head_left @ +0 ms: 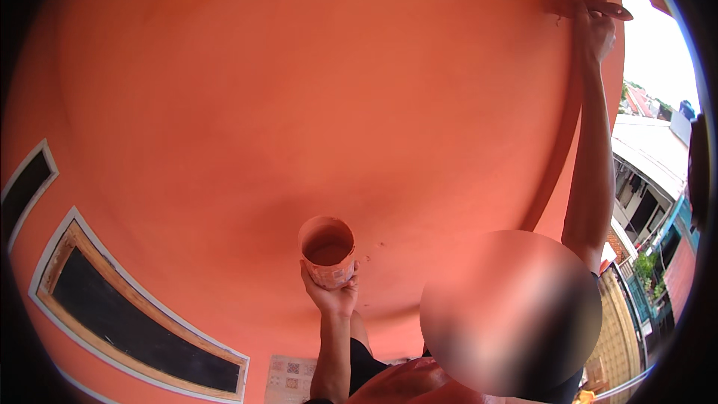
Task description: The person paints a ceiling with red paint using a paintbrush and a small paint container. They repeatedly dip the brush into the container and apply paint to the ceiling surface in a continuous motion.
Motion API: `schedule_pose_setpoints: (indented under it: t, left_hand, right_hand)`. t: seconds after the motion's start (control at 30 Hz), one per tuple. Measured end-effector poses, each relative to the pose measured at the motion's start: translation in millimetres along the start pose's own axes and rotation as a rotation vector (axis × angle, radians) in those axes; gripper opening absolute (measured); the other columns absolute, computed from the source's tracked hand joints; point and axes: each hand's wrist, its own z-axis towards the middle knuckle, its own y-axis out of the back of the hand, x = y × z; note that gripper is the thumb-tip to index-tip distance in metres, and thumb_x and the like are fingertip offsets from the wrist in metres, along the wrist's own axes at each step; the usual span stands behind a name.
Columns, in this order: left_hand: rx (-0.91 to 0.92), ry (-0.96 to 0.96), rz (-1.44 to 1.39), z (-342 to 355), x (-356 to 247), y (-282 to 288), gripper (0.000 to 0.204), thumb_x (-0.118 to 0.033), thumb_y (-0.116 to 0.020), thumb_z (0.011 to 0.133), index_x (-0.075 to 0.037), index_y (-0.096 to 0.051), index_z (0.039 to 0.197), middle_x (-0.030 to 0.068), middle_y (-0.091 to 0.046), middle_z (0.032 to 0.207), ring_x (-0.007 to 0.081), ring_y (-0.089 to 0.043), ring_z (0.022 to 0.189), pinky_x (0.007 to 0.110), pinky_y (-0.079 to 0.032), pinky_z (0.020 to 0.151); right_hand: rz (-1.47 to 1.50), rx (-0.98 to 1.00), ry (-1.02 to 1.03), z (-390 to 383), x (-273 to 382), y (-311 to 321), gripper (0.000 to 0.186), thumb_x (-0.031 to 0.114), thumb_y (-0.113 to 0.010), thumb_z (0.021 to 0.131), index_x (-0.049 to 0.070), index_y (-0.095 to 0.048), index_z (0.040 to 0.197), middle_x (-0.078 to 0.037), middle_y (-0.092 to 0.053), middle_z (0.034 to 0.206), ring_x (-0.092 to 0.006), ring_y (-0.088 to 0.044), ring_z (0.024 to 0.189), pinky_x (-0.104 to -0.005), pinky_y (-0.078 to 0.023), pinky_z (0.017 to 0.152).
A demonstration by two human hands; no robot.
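Observation:
At the lower middle, my left hand (pixel 334 299) is wrapped round the base of a paint cup (pixel 327 245). Its mouth faces up, its inside and rim are coated orange, and smears run down its outer side. My right arm stretches far up along the right side. At its end my right hand (pixel 600 37) grips the handle of a paintbrush (pixel 613 10). The bristles point left and meet the orange painted surface (pixel 336 105) beside its curved dark border strip. Around the bristles the surface looks darker, with streaks leading off to the left.
Two dark panes sit at the lower left: a wood-framed window (pixel 149 314) and a smaller white-edged window (pixel 26 179). Patterned tiles (pixel 288 378) show at the bottom. Beyond the right edge are rooftops (pixel 651 142), plants and bright sky. A round blurred patch hides part of the lower right.

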Motion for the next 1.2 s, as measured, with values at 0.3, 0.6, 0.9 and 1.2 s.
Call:
schedule_pose_setpoints:
  t: [0.3,0.6,0.9,1.2]
  left_hand:
    - [0.069,-0.01,-0.058,-1.1,2.7,0.9,0.067,-0.065,-0.047,0.096,-0.01,-0.055,0.135,0.0144,-0.063,0.117,0.0352,-0.066,0.088,0.026,-0.049,0.05]
    - [0.044,-0.045,-0.021,-12.8,3.8,-15.4,0.068,-0.065,-0.049,0.095,-0.011,-0.055,0.136,0.0133,-0.063,0.117,0.0352,-0.064,0.087,0.027,-0.049,0.049]
    - [-0.103,-0.09,0.037,-24.4,4.5,-28.7,0.064,-0.068,-0.049,0.095,-0.017,-0.055,0.134,0.008,-0.066,0.111,0.0322,-0.067,0.083,0.031,-0.046,0.051]
    - [-0.205,-0.176,0.031,-25.6,10.7,-46.3,0.061,-0.064,-0.047,0.097,-0.013,-0.057,0.128,0.0065,-0.063,0.106,0.0297,-0.064,0.079,0.027,-0.042,0.048]
  right_hand:
    - [0.302,-0.011,0.791,-150.1,255.6,-46.8,0.012,0.018,-0.067,0.085,0.02,-0.073,0.095,-0.011,-0.073,0.082,-0.0327,-0.071,0.072,-0.0452,-0.054,0.061]
    - [0.586,0.362,0.623,-180.6,333.7,-77.8,0.015,0.028,-0.065,0.085,0.017,-0.076,0.089,-0.014,-0.068,0.068,-0.0345,-0.065,0.06,-0.0443,-0.048,0.052]
    - [0.179,0.064,-0.017,-31.9,88.9,3.9,0.037,0.042,-0.069,0.089,0.011,-0.079,0.105,-0.011,-0.079,0.098,-0.0279,-0.075,0.092,-0.0415,-0.055,0.084]
    - [0.383,-0.054,0.927,-182.4,335.9,-68.5,0.031,0.005,-0.067,0.074,0.023,-0.07,0.1,-0.007,-0.071,0.084,-0.0277,-0.069,0.068,-0.044,-0.054,0.056]
